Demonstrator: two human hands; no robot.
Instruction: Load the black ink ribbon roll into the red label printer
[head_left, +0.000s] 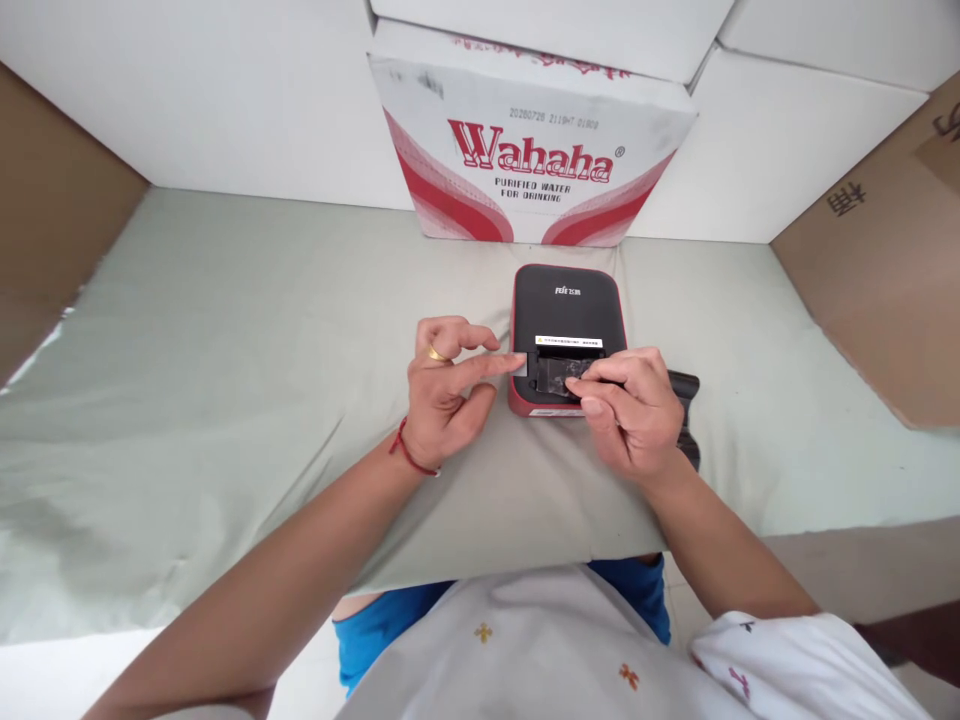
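A black case with red sides (570,300), rounded at the corners, lies flat on the cloth before me. Near its close end a dark, shiny, film-like strip (553,377) covers a recess below a white label. My right hand (637,410) is closed, thumb and fingers pinching at the right part of this strip. From the left, my left hand (454,385) stretches its index finger onto a small grey piece (520,366) at the case's edge. Its other fingers are loosely bent and hold nothing. Partly hidden behind my right hand is a black ridged object (684,390).
A pale green cloth (225,330) covers the table. Behind the case stands a white and red Wahaha water carton (532,160), against white boxes (262,100). Brown cardboard stands at the left (60,200) and right (885,250).
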